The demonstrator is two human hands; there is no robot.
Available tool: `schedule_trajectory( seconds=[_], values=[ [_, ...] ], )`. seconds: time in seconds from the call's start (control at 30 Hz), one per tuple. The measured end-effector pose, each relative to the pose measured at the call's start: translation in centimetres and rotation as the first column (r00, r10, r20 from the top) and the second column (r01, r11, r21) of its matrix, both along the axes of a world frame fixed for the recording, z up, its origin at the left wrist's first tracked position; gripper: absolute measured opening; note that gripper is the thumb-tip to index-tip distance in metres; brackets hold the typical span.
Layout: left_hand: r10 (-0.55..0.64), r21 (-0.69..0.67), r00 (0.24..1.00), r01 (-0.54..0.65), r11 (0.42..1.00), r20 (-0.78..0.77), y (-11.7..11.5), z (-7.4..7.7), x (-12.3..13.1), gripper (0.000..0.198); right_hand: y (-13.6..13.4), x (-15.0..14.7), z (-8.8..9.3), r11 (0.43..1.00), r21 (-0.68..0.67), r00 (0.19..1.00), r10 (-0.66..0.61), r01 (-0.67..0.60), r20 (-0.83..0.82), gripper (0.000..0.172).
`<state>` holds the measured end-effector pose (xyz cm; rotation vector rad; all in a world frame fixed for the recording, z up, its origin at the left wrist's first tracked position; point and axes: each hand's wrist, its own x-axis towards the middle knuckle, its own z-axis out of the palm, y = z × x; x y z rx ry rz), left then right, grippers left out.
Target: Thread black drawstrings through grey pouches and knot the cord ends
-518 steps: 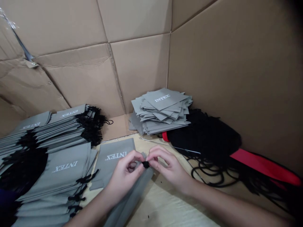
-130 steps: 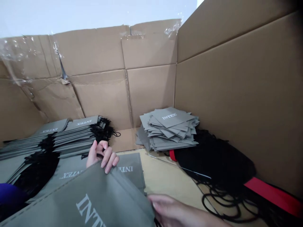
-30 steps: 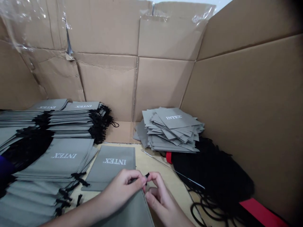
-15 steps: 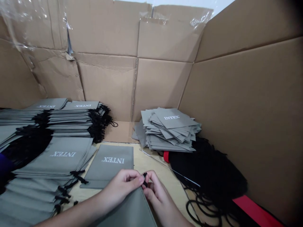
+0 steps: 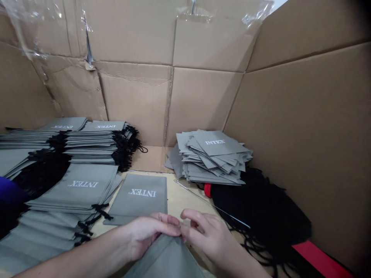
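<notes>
A grey fabric pouch (image 5: 171, 258) hangs toward the front edge of the view, its top corner pinched by my left hand (image 5: 153, 233). My right hand (image 5: 204, 233) meets it at that same corner, thumb and a finger close together; what lies between them is too small to make out. The black cord is hidden by the fingers. Just beyond my hands a flat grey pouch (image 5: 139, 199) marked INTEX lies on the table. A long thin metal needle (image 5: 213, 204) rests to the right of it.
Stacked grey pouches with black cord ends (image 5: 89, 141) fill the left side. A loose pile of grey pouches (image 5: 214, 158) stands at the back right, beside a heap of black cords (image 5: 261, 208) and a red strip (image 5: 319, 258). Cardboard walls (image 5: 133, 92) enclose the table.
The black cord knot seen between my fingers is now hidden. My right hand has turned, its fingers closer over the pouch's corner. The view has shifted slightly.
</notes>
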<state>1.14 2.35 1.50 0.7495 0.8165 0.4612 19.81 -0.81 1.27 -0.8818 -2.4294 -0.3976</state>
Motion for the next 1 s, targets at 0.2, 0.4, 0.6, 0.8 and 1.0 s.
schedule_trajectory(
  seconds=[0.2,0.4,0.6,0.8,1.0],
  values=[
    [0.059,-0.016,0.998,-0.059,0.998,0.027,-0.6,-0.3,0.8,0.023,-0.8,-0.2,0.8,0.972,0.196,0.982,0.095,-0.127,0.163,0.013],
    [0.016,0.177,1.0,-0.012,0.984,-0.021,-0.6,-2.3,0.9,0.023,-1.7,-0.9,1.7,0.954,0.177,0.943,0.188,-0.241,0.275,0.021],
    [-0.022,0.279,0.992,0.056,0.959,-0.125,-0.1,-2.2,0.7,0.021,-1.0,-0.4,1.2,0.954,0.203,0.97,0.19,-0.219,0.153,0.016],
    [0.047,0.444,0.994,0.0,0.896,-0.095,0.6,-1.0,0.5,0.022,-0.4,-0.6,0.1,0.978,-0.208,0.945,-0.059,-0.01,-0.323,0.013],
    [0.023,0.692,0.996,0.041,0.721,-0.082,0.8,0.7,0.0,0.016,0.1,-1.5,-0.3,0.738,-0.634,0.662,-0.359,-0.23,-0.658,0.007]
  ],
)
